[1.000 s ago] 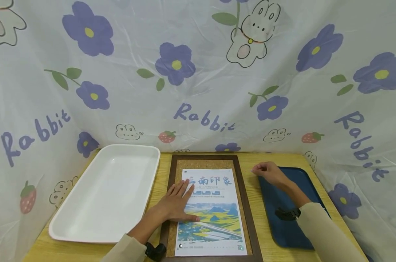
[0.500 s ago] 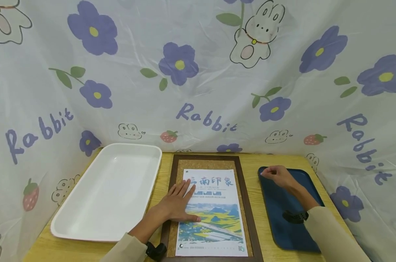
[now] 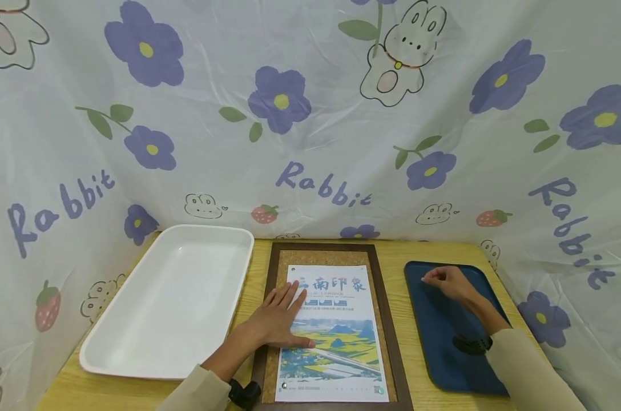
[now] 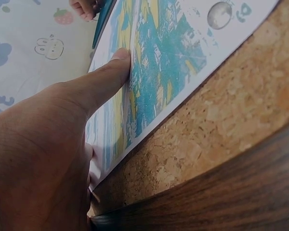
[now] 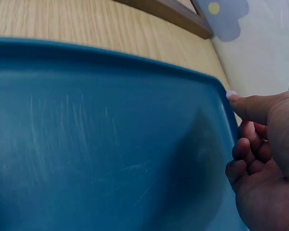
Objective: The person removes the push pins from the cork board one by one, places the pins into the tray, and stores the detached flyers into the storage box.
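1. Left hand: fingers spread, palm down on poster; poster on framed corkboard, mid-surface, clear pin near lower corner.
2. Right hand: apparently pinching small pale piece, identity uncertain, above blue tray.
3. Step in hand, presumably: steadying poster, handling piece.
4. Next move, probably: lowering piece to blue tray, loosening pinch.
5. White tray: left of corkboard.

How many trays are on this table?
2: a white tray left of the framed corkboard, and a blue tray right of it, partly hidden behind the right hand. No other trays show.
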Motion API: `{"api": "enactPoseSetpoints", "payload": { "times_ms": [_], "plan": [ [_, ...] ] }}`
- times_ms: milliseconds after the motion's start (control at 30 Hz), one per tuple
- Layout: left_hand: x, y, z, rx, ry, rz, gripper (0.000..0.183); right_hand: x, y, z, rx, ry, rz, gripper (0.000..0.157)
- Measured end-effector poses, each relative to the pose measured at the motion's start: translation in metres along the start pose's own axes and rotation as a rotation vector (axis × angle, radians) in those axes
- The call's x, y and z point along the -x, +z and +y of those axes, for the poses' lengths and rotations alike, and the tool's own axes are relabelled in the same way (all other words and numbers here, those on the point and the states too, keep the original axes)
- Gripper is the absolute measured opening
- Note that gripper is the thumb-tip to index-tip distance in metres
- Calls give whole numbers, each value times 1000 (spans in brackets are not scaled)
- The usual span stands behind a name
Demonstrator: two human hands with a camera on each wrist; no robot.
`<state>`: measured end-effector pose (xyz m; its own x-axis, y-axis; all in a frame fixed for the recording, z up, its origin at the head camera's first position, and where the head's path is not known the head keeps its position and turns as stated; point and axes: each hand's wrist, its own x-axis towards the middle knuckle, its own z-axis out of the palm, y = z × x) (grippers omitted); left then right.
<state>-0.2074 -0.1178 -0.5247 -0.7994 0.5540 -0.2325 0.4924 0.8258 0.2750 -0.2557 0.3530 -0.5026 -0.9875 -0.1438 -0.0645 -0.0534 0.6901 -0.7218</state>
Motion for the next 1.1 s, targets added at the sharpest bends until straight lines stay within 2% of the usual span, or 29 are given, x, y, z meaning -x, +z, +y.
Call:
{"api": "enactPoseSetpoints", "payload": {
  "times_ms": [567,800,1100],
  "plan": [
    [-3,4,-3,-10,-5,1,125,6,1,20,95,34,48,18],
    [0,1,0,16,-1,-16,122,11,3,26,104,42,48,16],
    [2,-4,3,27,-8,2,121,10,2,26,108,29,52,15]
  ]
}}
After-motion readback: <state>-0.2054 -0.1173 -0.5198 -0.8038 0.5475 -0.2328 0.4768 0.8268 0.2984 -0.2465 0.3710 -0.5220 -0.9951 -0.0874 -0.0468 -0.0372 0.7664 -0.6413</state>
